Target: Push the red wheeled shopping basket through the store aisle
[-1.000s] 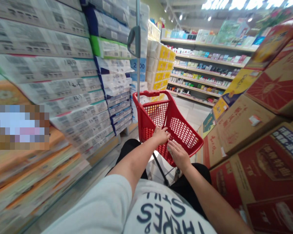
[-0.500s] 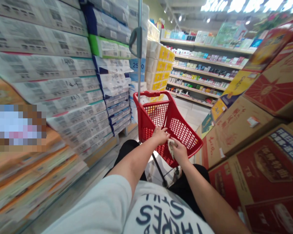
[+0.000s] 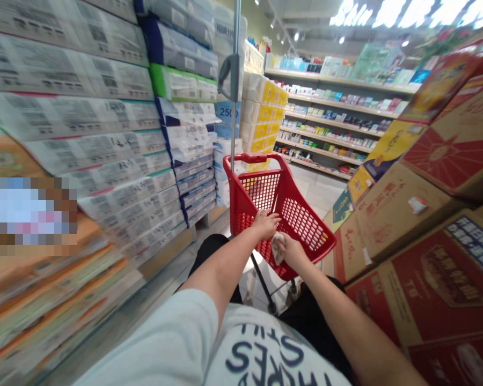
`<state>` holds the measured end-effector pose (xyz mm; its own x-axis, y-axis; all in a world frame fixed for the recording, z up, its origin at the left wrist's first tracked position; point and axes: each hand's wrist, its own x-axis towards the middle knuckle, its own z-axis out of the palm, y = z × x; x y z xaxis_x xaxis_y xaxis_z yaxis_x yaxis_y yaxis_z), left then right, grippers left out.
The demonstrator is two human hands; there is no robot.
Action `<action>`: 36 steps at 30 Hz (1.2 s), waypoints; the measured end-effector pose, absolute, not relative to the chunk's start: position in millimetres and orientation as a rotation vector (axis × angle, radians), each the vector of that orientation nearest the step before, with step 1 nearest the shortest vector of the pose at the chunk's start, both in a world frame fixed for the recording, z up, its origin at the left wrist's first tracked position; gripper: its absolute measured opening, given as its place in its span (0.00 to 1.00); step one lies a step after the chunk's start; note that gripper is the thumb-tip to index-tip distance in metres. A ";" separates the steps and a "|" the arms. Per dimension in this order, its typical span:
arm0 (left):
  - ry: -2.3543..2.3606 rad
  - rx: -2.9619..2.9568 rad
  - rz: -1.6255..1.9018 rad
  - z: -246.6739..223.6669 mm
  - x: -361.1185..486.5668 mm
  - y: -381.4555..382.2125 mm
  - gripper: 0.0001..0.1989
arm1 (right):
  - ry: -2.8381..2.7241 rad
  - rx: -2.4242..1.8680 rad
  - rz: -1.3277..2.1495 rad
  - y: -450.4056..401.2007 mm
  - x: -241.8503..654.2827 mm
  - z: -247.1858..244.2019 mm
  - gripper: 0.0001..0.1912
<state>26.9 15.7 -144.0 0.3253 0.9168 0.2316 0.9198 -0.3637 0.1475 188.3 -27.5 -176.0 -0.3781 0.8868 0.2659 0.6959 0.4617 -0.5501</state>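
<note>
The person's right hand (image 3: 292, 252) is pinched closed on a crumpled pale wad (image 3: 278, 248), which could be tissue or cloth; I can't tell which from here. Just beside it, the left hand (image 3: 266, 224) sits with its fingers loosely spread, over the near side of a red plastic shopping basket (image 3: 306, 230). The wad sits between the hands, over the basket's red mesh. The basket is mounted on a dark-framed trolley, with a thin metal pole (image 3: 234, 69) rising behind it and a grey hook (image 3: 229, 78) clipped to the pole. The person wears a pale T-shirt (image 3: 265, 348) with navy lettering and black shorts (image 3: 213, 252). To the left stand tall stacks of plastic-wrapped paper packs (image 3: 104, 145), to the right red-printed cardboard cartons (image 3: 398, 225), and further back, shelves of boxed goods (image 3: 330, 128).
</note>
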 end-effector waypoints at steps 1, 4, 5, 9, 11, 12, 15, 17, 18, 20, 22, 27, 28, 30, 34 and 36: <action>-1.773 -2.569 -0.449 -143.9 25.5 16.6 0.21 | -2.232 -1.316 0.397 -29.6 185.5 -177.6 0.22; -1.783 -2.602 -0.505 -143.5 22.7 18.4 0.23 | -2.307 -1.207 0.068 -38.7 181.1 -184.8 0.29; -1.784 -2.601 -0.518 -143.3 22.4 18.4 0.23 | -2.315 -1.150 0.011 -40.7 181.3 -186.2 0.30; -1.784 -2.556 -0.499 -142.7 24.1 17.0 0.23 | -2.228 -1.105 0.135 -39.2 186.5 -183.1 0.27; -1.772 -2.538 -0.486 -142.5 25.2 15.8 0.22 | -2.208 -1.134 0.212 -36.7 188.3 -181.9 0.25; -1.766 -2.534 -0.482 -142.4 25.5 15.2 0.22 | -2.223 -1.135 0.188 -36.0 188.6 -183.0 0.25; -1.759 -2.528 -0.467 -141.9 25.4 13.6 0.22 | -2.299 -1.055 -0.073 -36.3 188.0 -191.1 0.28; -1.750 -2.526 -0.442 -141.5 24.8 12.6 0.21 | -2.312 -0.985 -0.176 -36.6 188.1 -195.9 0.29; -1.735 -2.526 -0.428 -141.4 24.5 12.2 0.21 | -2.297 -0.976 -0.168 -36.5 188.6 -196.9 0.28; -1.699 -2.520 -0.402 -141.5 23.7 11.7 0.20 | -2.241 -1.022 -0.099 -35.8 190.0 -196.7 0.27; -1.680 -2.505 -0.389 -142.3 22.8 11.4 0.19 | -2.212 -1.070 -0.068 -35.8 190.7 -195.5 0.26; -1.686 -2.480 -0.404 -145.7 19.7 12.2 0.19 | -2.340 -0.866 -0.249 -39.5 187.5 -195.9 0.25; -1.679 -2.473 -0.405 -146.3 19.1 12.7 0.18 | -2.340 -0.850 -0.246 -39.7 186.8 -195.7 0.25; -1.668 -2.457 -0.400 -147.5 18.3 13.6 0.18 | -2.294 -0.912 -0.185 -39.1 186.5 -194.8 0.25; -1.664 -2.437 -0.397 -149.2 18.3 13.9 0.17 | -2.266 -1.012 -0.186 -38.1 188.9 -196.1 0.24; -1.639 -2.439 -0.405 -149.4 18.7 13.4 0.17 | -2.334 -0.908 -0.301 -38.9 190.4 -198.7 0.24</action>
